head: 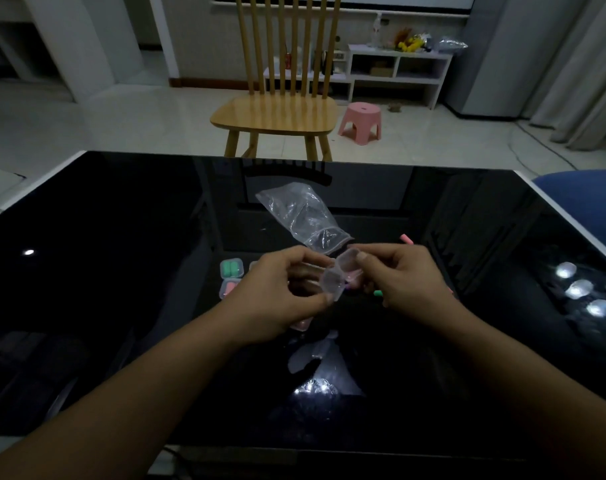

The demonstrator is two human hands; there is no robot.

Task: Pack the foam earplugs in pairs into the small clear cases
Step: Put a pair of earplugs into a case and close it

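Both hands hold one small clear case (pixel 339 275) above the black glass table (pixel 121 271). The case is hinged open: my left hand (pixel 277 296) pinches the lower half and my right hand (pixel 398 275) pinches the upper half with the thumb on top. A closed case with green earplugs (pixel 231 268) lies left of my left hand, and a closed case with pink earplugs (pixel 228 288) just below it. A loose pink earplug (pixel 406 240) lies behind my right hand. A loose green earplug (pixel 377 292) peeks out under it.
A crumpled clear zip bag (pixel 301 216) lies on the table behind the hands. A wooden chair (pixel 277 112) stands past the far table edge, with a pink stool (pixel 360 123) to its right. Lamp reflections glare on the glass at the right and near me.
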